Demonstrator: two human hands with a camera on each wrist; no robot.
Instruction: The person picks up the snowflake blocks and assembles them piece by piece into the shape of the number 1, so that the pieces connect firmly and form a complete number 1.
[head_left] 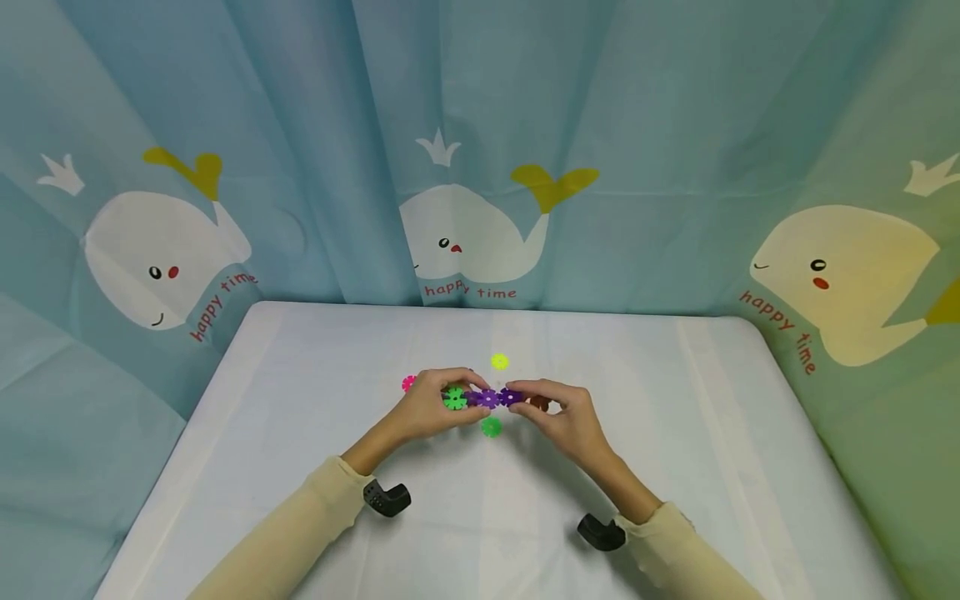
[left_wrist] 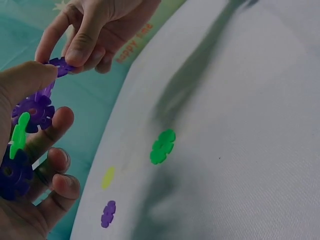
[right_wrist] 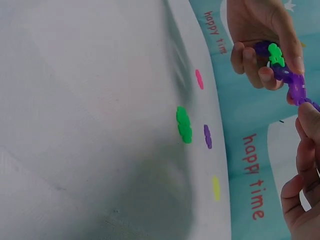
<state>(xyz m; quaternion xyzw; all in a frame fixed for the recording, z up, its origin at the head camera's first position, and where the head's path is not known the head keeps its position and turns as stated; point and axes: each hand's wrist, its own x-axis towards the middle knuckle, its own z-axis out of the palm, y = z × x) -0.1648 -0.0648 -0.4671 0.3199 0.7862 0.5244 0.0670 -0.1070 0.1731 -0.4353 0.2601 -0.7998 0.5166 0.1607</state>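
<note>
raised over the white surface, the left hand holds a short chain of purple and green flower-shaped pieces between thumb and fingers, while the right hand pinches a dark purple flower piece right at the chain's end, the two touching. below them lie a loose green piece on the near side, a yellow piece farther back, a pink piece beside the left hand, and a loose purple piece between pink and yellow in the right wrist view. behind hangs a whale-printed curtain.
</note>
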